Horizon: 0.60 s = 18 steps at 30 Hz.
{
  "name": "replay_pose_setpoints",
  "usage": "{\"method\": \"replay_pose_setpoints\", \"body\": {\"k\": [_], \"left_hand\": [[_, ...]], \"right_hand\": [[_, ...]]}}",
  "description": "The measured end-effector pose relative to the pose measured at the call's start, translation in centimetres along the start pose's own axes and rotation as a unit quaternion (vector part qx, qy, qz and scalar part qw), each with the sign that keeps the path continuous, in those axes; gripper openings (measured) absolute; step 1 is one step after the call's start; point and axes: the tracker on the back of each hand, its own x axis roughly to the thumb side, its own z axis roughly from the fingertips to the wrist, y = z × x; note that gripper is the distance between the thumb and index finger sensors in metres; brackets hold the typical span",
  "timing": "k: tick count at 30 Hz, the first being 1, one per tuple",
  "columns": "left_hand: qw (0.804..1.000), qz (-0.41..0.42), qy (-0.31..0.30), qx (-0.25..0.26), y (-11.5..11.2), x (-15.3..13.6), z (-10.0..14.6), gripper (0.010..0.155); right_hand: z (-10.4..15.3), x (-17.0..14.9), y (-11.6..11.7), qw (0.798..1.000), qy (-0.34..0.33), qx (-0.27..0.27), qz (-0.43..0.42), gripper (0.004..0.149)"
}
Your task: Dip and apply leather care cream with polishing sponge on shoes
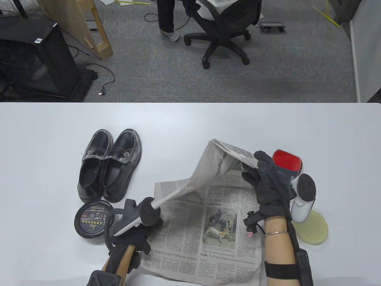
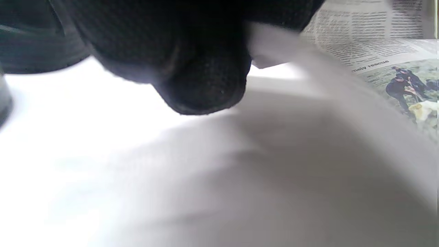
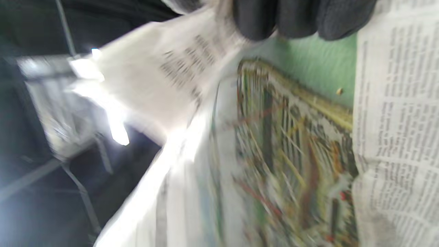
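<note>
The shoes [image 1: 108, 166], a black pair with scuffed, whitened toes, stand side by side on the white table [image 1: 44, 143] at about nine o'clock from the middle of the tabletop, toes toward twelve; just beside their heels, at six o'clock from them, sits the round tin of leather care cream [image 1: 90, 222], lid on, its dark printed label facing up; the polishing sponge [image 1: 312, 231], a pale yellow disc, lies flat on the table at about four o'clock, partly behind the right wrist tracker. A newspaper [image 1: 208, 226] is spread on the table between tin and sponge, one sheet raised into a tent above the rest; the left hand [image 1: 143, 216] pinches the sheet's lower corner at about seven o'clock, its fingers largely hidden under the tracker in the table view, while the left wrist view shows a gloved fingertip [image 2: 205, 92] against a blurred fold of paper; the right hand [image 1: 265, 181] grips the sheet's upper edge at about three o'clock, and the right wrist view shows gloved fingers [image 3: 298, 17] curled over the paper's edge above a blurred colour print. A red-topped brush [image 1: 287, 162] lies just behind the right hand, toward one o'clock from it.
</note>
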Motion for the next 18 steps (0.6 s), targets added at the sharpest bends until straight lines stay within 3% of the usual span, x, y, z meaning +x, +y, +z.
{"method": "replay_pose_setpoints", "body": {"k": [4,6,8,11,13,15,18], "left_hand": [[1.0,-0.004,0.013,-0.022,-0.9,0.1,-0.3,0.041],[0.999,0.004,0.021,-0.026,-1.1,0.1,-0.5,0.042],[0.999,0.014,0.027,-0.028,-1.3,-0.1,-0.9,0.041],[0.998,0.016,0.032,-0.048,-1.9,-0.3,-1.5,0.042],[0.998,0.013,0.037,-0.056,-2.1,-0.4,-1.6,0.042],[0.998,0.006,0.04,-0.054,-2.0,-0.3,-1.6,0.042],[0.997,-0.007,0.047,-0.054,-2.1,-0.2,-1.6,0.042]], "right_hand": [[-2.4,-2.2,3.1,0.99,0.053,0.009,0.13,0.08],[-3.0,-3.0,4.6,0.971,0.079,0.004,0.227,0.081],[-3.0,-3.0,5.8,0.946,0.058,0.023,0.319,0.08],[-2.0,-2.1,7.4,0.894,0.027,0.07,0.441,0.074],[-0.6,-1.7,8.3,0.843,0.018,0.136,0.521,0.073],[1.7,-1.8,9.1,0.778,0.017,0.205,0.593,0.075],[4.5,-3.2,9.6,0.723,0.025,0.288,0.628,0.078]]}}
